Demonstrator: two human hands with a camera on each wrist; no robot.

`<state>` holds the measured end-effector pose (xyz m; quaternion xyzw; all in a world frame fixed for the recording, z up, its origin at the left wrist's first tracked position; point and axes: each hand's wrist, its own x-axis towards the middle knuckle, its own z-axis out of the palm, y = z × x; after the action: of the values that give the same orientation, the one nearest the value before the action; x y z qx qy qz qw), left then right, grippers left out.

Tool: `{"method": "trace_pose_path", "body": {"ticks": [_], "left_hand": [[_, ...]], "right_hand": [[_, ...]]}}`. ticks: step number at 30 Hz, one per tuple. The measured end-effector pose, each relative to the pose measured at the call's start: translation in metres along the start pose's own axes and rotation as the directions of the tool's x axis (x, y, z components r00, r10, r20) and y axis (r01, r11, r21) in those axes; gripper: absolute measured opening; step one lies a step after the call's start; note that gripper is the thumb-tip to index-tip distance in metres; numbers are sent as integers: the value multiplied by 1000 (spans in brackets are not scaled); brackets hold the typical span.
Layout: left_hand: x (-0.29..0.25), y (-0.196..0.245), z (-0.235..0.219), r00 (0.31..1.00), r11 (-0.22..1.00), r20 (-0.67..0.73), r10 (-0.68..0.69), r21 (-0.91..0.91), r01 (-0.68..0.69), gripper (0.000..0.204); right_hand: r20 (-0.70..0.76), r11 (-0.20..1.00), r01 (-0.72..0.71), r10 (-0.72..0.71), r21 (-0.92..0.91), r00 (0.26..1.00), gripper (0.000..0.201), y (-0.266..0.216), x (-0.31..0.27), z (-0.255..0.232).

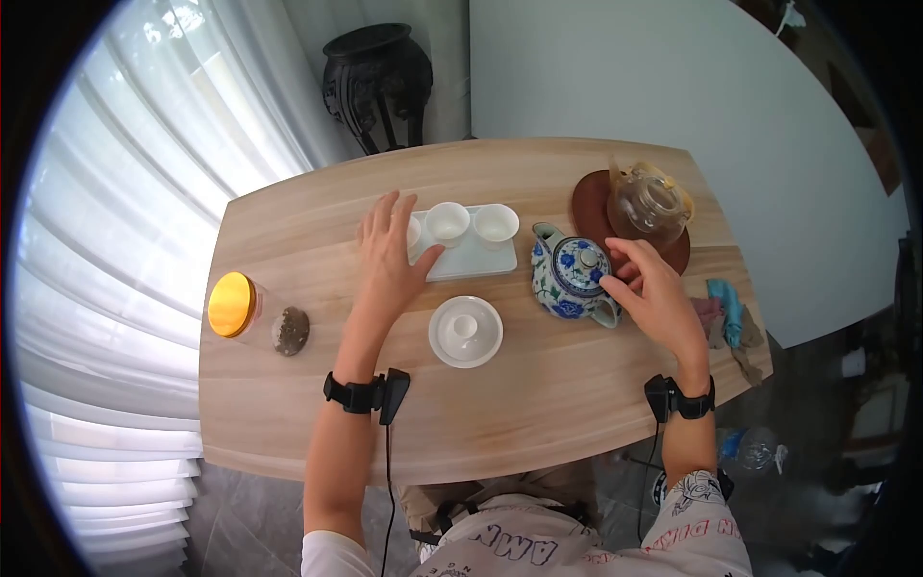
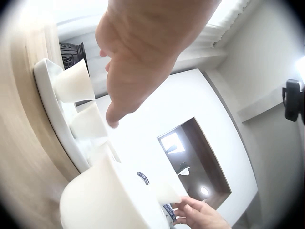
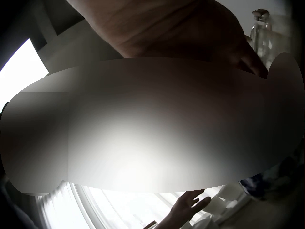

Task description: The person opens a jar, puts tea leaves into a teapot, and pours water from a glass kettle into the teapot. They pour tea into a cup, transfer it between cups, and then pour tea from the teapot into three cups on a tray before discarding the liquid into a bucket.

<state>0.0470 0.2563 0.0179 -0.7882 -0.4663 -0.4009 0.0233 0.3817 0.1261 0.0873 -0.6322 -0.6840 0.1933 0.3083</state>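
Observation:
In the head view my left hand [image 1: 386, 264] is held with fingers spread at the left end of a white tray [image 1: 471, 264], partly covering the leftmost cup. Two more white cups, a middle one [image 1: 448, 222] and a right one [image 1: 496, 224], stand upright on the tray. My right hand [image 1: 659, 293] has its fingers loosely bent beside the lid of a blue-and-white teapot [image 1: 567, 288]; contact is unclear. Below the tray sits a white lidded bowl [image 1: 465, 333]. The left wrist view shows my left hand [image 2: 138, 52] above the cups, holding nothing visible.
A glass teapot [image 1: 651, 202] stands on a round brown mat [image 1: 591, 207] at the back right. Crumpled cloths [image 1: 733, 313] lie at the right edge. On the left are a yellow-lidded jar [image 1: 232, 304] and a dark stone-like object [image 1: 290, 331]. Cables hang from both wrists.

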Motion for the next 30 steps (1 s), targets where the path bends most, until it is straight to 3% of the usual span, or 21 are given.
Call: {"method": "trace_pose_path", "body": {"ticks": [2, 4, 7, 10, 13, 21, 27, 30], "left_hand": [[-14, -7, -11, 986, 987, -48, -160, -11, 160, 57], [-26, -24, -11, 939, 941, -67, -338, -12, 338, 51], [-35, -47, -12, 851, 863, 173, -495, -10, 504, 40], [-38, -51, -3, 844, 846, 152, -514, -69, 528, 29], [-37, -62, 3, 782, 774, 243, -574, -151, 615, 22], [-44, -59, 7, 800, 790, 213, -561, -153, 594, 17], [-46, -58, 10, 823, 813, 174, -541, -139, 565, 16], [-44, -56, 8, 819, 807, 181, -545, -150, 571, 16]], "right_hand": [[17, 998, -70, 70, 7, 997, 55, 9, -18, -1], [23, 997, -47, 48, -53, 999, 54, 24, -28, 7], [-1, 996, -75, 75, -41, 997, 46, 34, -34, 17], [-25, 992, -123, 122, -40, 992, 41, 32, -37, 21], [-44, 987, -158, 157, -14, 987, 41, 32, -41, 25], [-192, 995, -89, 98, 54, 976, 38, 30, -32, 39], [-90, 989, -140, 135, -47, 987, 38, 29, -22, 30], [-123, 991, -117, 108, -71, 987, 37, 25, -25, 30]]}}
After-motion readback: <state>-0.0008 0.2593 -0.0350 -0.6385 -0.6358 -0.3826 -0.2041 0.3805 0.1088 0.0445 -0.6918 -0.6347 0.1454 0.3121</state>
